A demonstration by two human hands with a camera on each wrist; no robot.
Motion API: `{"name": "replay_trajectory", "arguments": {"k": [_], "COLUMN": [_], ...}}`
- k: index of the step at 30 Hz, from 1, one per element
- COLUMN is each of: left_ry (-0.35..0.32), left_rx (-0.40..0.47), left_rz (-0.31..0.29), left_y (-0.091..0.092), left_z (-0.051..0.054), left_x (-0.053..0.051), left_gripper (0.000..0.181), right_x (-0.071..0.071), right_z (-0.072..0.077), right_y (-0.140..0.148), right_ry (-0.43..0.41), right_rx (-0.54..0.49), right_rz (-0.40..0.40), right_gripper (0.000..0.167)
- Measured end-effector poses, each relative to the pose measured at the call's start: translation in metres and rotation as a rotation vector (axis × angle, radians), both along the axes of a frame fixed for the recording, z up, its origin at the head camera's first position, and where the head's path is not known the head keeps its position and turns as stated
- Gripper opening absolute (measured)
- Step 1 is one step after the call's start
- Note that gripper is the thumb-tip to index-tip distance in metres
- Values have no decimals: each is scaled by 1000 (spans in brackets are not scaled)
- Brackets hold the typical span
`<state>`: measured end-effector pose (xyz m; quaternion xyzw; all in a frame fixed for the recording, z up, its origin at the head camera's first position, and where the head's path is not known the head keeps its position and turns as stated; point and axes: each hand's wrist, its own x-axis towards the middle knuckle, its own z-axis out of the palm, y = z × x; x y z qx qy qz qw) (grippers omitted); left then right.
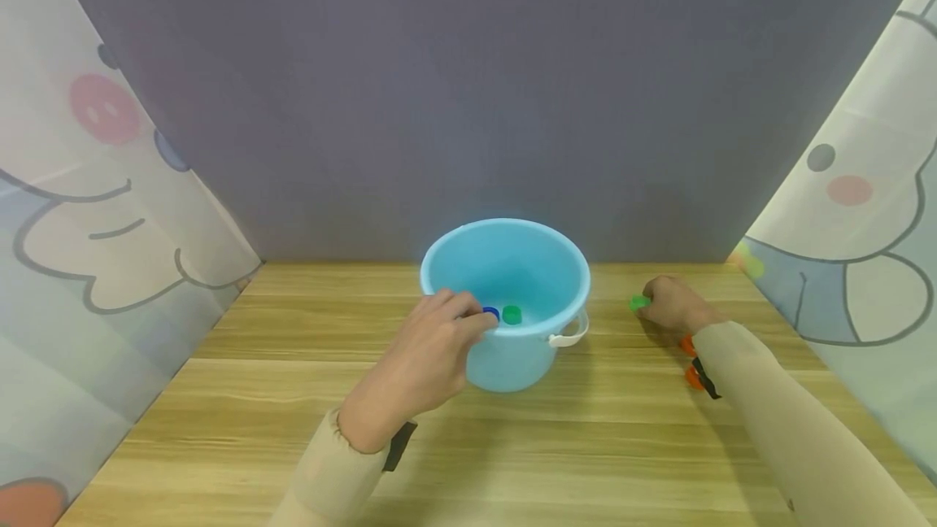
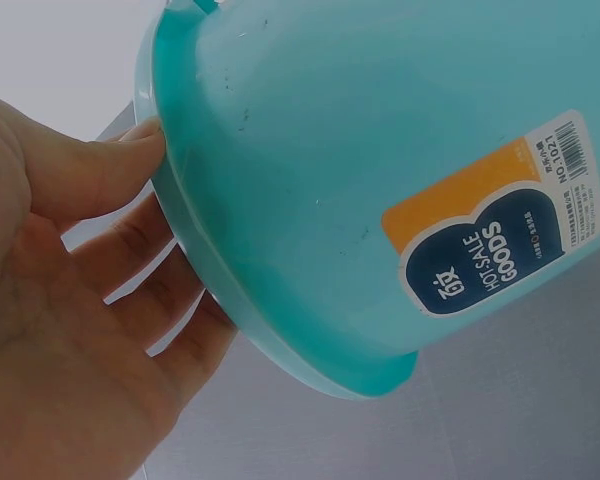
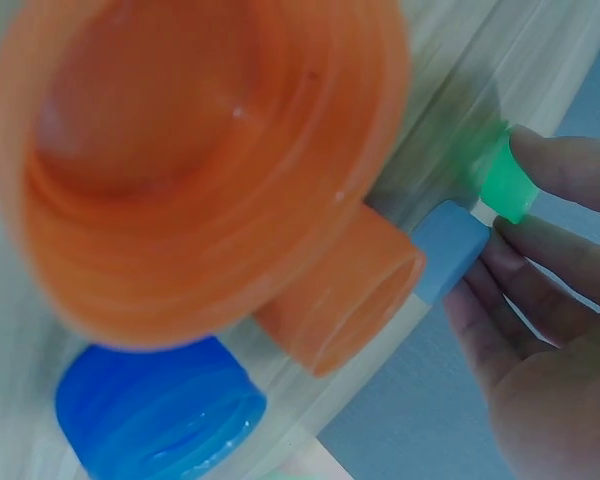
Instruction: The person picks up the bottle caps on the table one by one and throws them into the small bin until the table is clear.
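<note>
A light blue bucket (image 1: 505,364) stands upright on the wooden table, with a blue cap (image 1: 491,313) and a green cap (image 1: 512,315) inside. My left hand (image 1: 432,348) grips its near-left rim; in the left wrist view the thumb and fingers of the hand (image 2: 90,290) lie on either side of the rim (image 2: 215,260). To the right of the bucket, my right hand (image 1: 675,305) pinches a green cap (image 1: 639,302). The right wrist view has this green cap (image 3: 507,180) between thumb and index finger of the hand (image 3: 555,300), with a light blue cap (image 3: 450,250) by the other fingers.
Orange caps (image 1: 694,378) lie on the table (image 1: 293,429) under my right wrist. In the right wrist view, a large orange cap (image 3: 220,180), a smaller orange cap (image 3: 345,290) and a blue cap (image 3: 160,410) are close by. A grey panel (image 1: 468,88) stands behind the table.
</note>
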<state>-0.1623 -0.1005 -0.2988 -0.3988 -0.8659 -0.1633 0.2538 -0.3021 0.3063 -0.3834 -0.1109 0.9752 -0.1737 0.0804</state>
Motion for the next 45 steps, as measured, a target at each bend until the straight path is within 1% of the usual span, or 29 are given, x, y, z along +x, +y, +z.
{"name": "replay_trajectory", "arguments": {"k": [2,4,10,12,17,22,29,35,45], "left_ry": [1,1,3,2,0,3,9,3,3], "left_rx": [1,1,-2,-3,-3,-3,-6,-10,-7], "left_rz": [-1,-2,0,1,1,0,-2,1,2], "left_y": [0,0,0,0,0,0,-1,-1,0], "left_z": [0,0,0,0,0,-1,0,0,0], "left_x": [0,0,0,0,1,0,0,1,1], "left_gripper": [38,39,39,39,38,38,38,39,38], "right_x": [0,0,2,3,3,4,8,10,17], "right_z": [1,2,7,8,12,13,16,17,20], "right_y": [0,0,-2,-3,-3,-5,-10,-10,-13], "right_ry": [-2,-8,-1,8,60,90,103,113,151], "right_rx": [-9,-17,-62,-79,-106,-126,-155,-175,-229], "right_rz": [-7,-13,-34,-40,-13,2,-26,-44,-60], "right_gripper": [30,31,48,50,46,48,47,54,52]}}
